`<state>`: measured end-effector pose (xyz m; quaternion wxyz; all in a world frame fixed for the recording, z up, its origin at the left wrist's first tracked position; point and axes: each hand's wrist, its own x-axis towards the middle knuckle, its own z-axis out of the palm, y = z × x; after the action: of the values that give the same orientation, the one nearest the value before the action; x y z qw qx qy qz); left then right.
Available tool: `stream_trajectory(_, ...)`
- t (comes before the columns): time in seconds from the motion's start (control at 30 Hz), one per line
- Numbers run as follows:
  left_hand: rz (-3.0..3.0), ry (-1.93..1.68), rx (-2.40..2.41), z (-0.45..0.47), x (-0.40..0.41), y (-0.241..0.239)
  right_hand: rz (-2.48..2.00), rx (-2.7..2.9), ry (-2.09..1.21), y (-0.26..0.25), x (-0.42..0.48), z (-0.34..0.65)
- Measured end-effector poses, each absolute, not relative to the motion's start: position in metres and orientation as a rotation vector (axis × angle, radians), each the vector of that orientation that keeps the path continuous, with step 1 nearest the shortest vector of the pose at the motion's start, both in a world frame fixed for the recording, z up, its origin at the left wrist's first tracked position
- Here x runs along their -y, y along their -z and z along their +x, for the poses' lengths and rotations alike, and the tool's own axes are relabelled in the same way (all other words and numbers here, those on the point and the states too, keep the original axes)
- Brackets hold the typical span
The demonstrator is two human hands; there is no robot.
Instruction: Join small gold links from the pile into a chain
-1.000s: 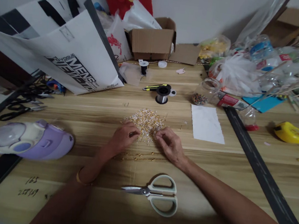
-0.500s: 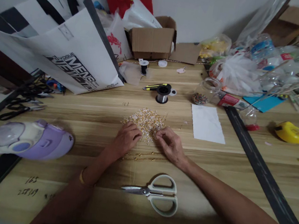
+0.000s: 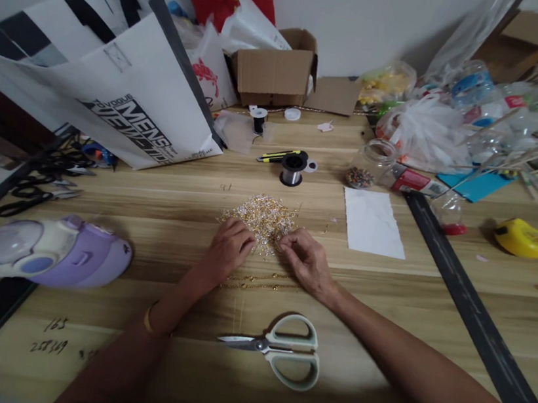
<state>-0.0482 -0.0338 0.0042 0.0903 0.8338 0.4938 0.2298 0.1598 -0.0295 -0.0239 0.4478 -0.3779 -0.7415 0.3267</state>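
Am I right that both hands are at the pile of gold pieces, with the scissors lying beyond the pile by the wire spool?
Not quite. Both the left hand and right hand are at the pile of gold pieces, but the head view shows the scissors on the near side, between the forearms; the wire spool lies beyond the pile.

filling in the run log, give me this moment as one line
left hand: on near edge of gold bead pile | right hand: fingertips pinching at pile | scissors: flat on table, untouched
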Motion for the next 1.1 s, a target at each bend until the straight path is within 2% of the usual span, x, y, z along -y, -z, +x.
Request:
stream_trajectory(0.17,2.056,-1.029,-1.452,-0.043,0.036,-0.003,-0.939,1.829,-0.805,0.023,0.030,0.160)
stream_trajectory(0.4,1.324,-0.976,-1.299,-0.031,0.042,-0.004,-0.834,1.862,-0.763,0.022,0.033,0.159)
stream_trajectory(1.1,1.174,-0.957,-1.168,-0.029,0.044,0.000,-0.706,1.995,-0.632,0.018,0.037,0.158)
